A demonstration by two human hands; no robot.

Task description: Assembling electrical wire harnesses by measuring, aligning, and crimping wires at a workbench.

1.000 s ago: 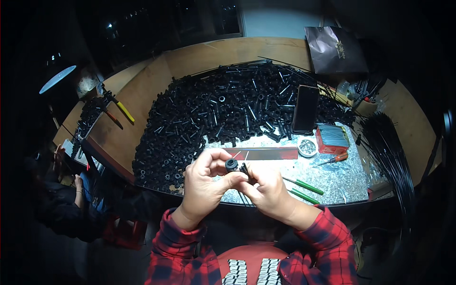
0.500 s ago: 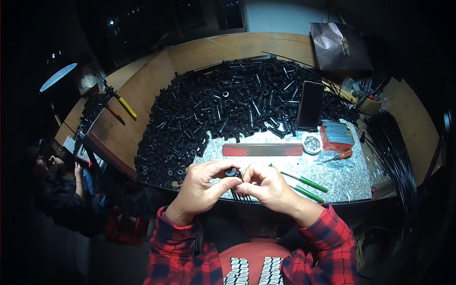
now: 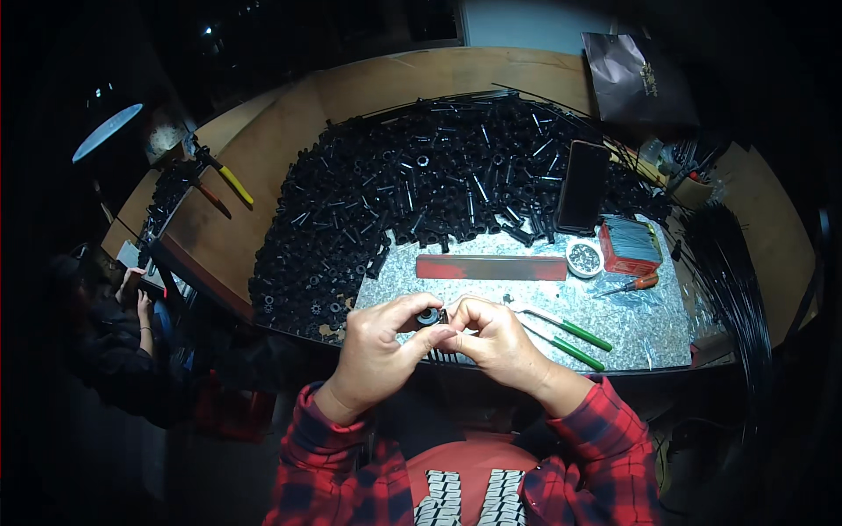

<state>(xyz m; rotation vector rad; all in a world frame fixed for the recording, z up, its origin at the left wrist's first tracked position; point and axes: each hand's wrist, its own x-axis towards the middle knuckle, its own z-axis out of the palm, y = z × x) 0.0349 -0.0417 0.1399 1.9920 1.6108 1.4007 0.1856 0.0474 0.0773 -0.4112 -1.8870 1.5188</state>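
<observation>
held part [image 3: 428,317]: black; sleeves [image 3: 605,434]: red-and-navy plaid; tool handles [image 3: 586,335]: green; bar [image 3: 491,268]: red, dark grey; tabletop [image 3: 395,279]: speckled grey

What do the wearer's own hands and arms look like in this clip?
The left hand and right hand are both ungloved. The left sleeve and right sleeve are long, in red and dark plaid, and end short of the wrists, leaving them uncovered.
</observation>
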